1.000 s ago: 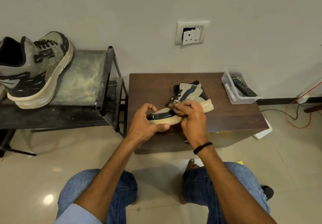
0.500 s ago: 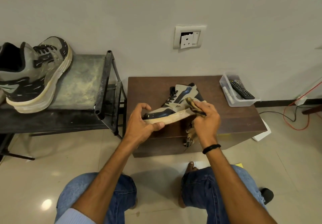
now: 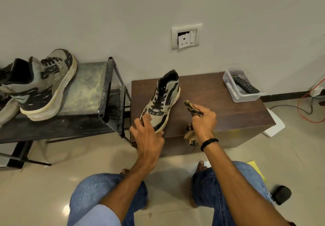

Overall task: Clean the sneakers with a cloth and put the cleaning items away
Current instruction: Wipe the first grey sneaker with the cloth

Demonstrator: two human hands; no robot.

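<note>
Sneaker (image 3: 162,100) stands upright on the brown surface (image 3: 219,106); fingers of the left hand (image 3: 149,137) grip its toe, right hand (image 3: 204,122) fingers clutch the cloth (image 3: 190,136) just beside it

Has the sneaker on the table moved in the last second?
Yes. The sneaker turned on the table: heel now toward the wall instead of sideways.

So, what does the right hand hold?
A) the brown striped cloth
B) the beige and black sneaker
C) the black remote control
A: the right hand grips the brown striped cloth, apart from the beige and black sneaker, whose toe the left hand holds.
</note>
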